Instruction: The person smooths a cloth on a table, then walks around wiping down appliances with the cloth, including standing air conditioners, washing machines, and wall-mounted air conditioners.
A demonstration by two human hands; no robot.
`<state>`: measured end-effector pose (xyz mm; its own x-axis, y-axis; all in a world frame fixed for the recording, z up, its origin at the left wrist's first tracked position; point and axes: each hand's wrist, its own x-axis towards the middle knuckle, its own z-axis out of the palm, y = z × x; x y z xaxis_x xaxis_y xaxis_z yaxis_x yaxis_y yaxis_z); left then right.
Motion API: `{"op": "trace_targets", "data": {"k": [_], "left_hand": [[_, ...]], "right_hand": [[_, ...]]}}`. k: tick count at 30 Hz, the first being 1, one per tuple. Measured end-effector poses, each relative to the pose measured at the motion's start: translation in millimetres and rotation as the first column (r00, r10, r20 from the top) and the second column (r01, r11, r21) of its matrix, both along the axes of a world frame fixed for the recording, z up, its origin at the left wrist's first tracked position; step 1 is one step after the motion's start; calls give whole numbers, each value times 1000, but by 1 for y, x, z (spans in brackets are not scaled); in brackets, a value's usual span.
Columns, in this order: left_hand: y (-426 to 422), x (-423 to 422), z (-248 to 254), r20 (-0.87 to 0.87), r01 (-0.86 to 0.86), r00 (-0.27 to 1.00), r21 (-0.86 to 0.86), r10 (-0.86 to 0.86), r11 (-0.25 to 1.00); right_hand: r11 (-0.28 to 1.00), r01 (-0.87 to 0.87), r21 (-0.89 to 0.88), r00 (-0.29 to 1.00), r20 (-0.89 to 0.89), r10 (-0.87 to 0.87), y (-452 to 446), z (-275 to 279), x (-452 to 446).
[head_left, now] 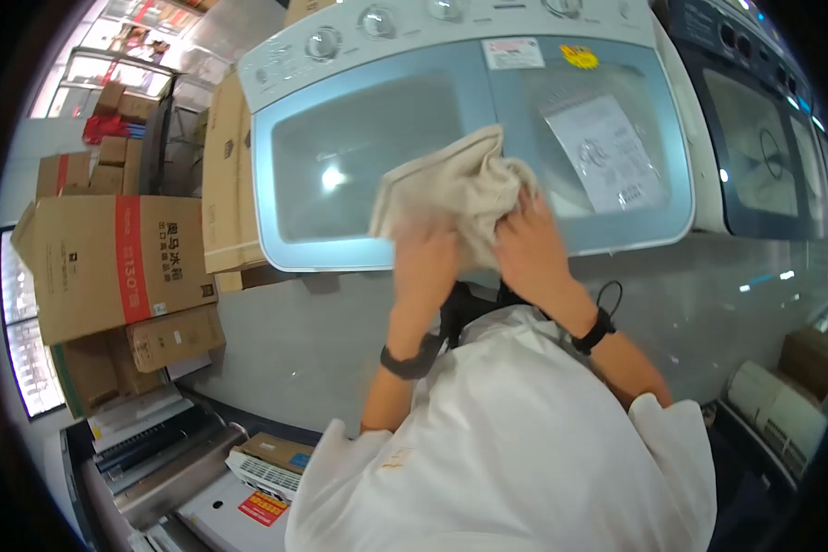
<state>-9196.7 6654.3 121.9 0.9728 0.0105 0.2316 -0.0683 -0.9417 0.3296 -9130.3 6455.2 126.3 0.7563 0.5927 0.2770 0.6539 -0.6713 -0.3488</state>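
Note:
A crumpled beige cloth (469, 184) is bunched between my hands over the front of a twin-tub washing machine (396, 256) with pale blue lids. My right hand (531, 244) has its fingers closed on the cloth's right side. At the cloth's lower left, my left hand (425, 258) also grips it, though motion blurs these fingers. Behind the cloth, both lids are down. A plastic-wrapped leaflet (607, 152) lies on the right lid, near a yellow sticker (580, 57) and a white label (512, 53).
A darker washing machine (754, 147) stands close on the right. Cardboard boxes (97, 262) are stacked to the left, one tall carton (230, 175) against the machine's side. Grey floor (290, 322) shows below. Appliances and a small box (271, 455) lie at lower left.

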Motion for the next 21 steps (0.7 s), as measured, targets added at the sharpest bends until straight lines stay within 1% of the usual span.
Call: {"op": "trace_targets", "data": {"k": [3,4,7,8,10,13,14,15,17,20,21], "left_hand": [[66,-10,-1,-12,-263,965,-27,263,964],[80,-16,0,-22,-357,934,-41,357,933],[114,-27,3,-91,-416,907,-46,411,908],[127,-32,-7,-91,-430,901,-59,424,901],[131,-49,-22,-116,-488,867,-4,484,873],[117,-62,-21,-174,-530,826,80,535,844],[115,-65,-17,-198,-539,812,110,549,835],[115,-62,-10,-192,-522,827,89,528,849],[118,-55,-1,-189,-488,852,48,488,871],[132,-25,-8,-109,-444,889,29,445,895],[133,-18,-7,-116,-457,881,31,458,889]], "right_hand": [[985,-137,105,990,58,131,45,-8,-3],[980,-169,101,985,49,165,62,-8,-3],[941,-291,171,956,25,291,102,-2,-9],[932,-320,171,945,-7,326,107,0,-14],[918,-361,164,925,-65,375,106,4,-20],[917,-381,120,921,-38,388,76,-2,-13],[943,-324,82,943,-57,329,66,0,-6],[963,-266,41,961,-74,268,57,3,5],[983,-184,-9,983,22,185,50,0,40],[994,-105,42,992,71,102,73,3,67],[995,-89,36,994,71,86,84,0,62]]}}
